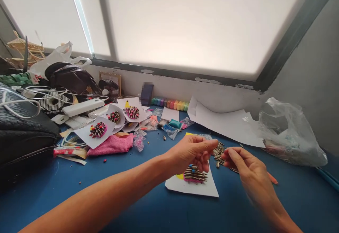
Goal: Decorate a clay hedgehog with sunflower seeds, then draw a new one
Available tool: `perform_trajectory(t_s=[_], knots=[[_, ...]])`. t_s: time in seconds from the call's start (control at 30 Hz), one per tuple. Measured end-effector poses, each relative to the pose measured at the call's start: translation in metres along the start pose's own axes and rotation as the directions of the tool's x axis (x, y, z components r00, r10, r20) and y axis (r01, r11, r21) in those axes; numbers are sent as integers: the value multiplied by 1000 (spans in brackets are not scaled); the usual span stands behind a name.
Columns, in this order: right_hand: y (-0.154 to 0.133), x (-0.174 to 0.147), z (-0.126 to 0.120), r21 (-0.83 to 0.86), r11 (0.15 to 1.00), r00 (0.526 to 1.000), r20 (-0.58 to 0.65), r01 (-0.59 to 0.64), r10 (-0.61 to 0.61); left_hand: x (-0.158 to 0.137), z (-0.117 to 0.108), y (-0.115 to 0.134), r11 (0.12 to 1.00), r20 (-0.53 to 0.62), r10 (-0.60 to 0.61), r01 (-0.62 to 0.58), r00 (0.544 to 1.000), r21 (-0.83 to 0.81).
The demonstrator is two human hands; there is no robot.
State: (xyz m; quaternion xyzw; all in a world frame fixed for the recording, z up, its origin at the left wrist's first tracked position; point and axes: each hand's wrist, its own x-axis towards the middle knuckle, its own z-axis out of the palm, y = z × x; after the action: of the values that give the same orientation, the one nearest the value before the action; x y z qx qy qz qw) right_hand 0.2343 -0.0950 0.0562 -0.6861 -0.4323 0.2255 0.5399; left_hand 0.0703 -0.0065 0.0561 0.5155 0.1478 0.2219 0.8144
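My left hand [193,151] hovers over a white paper sheet [193,190], thumb against the index finger and the other fingers loosely curled. Whatever its fingertips may hold is too small to make out. Beneath it lies a pink clay hedgehog [195,176] with striped sunflower seeds as spines, small blue clay bits on top and a yellow head, partly hidden by the hand. To the right, my right hand [249,167] is closed in a pinch, its fingertips hiding anything inside. Between both hands rests a pile of sunflower seeds [218,155] on the table.
Several similar hedgehogs on paper [97,134] stand at the left beside a pink cloth [112,144]. Clay packets [174,124] and a row of coloured clay [172,104] lie farther back. White sheets [225,121], a plastic bag [293,137] and a black bag [23,134] flank the workspace.
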Motion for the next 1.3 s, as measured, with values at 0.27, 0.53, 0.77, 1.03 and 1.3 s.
perform_trajectory(t_s=[0.27,0.53,0.77,1.03,1.3], knots=[[10,-16,8,-131,972,980,-17,195,-199,0,17,-20,989,-30,-138,140,990,43],[18,-17,11,-337,858,918,57,387,-392,6,22,-20,973,-43,-156,146,987,-180],[11,-11,5,-373,860,933,49,349,-357,8,24,-10,936,14,-207,202,978,-289],[7,-11,2,-446,769,873,59,457,-484,5,13,6,962,51,-96,106,994,-252],[6,-12,-1,-384,625,709,123,679,-694,7,9,7,986,9,-151,151,989,-78]])
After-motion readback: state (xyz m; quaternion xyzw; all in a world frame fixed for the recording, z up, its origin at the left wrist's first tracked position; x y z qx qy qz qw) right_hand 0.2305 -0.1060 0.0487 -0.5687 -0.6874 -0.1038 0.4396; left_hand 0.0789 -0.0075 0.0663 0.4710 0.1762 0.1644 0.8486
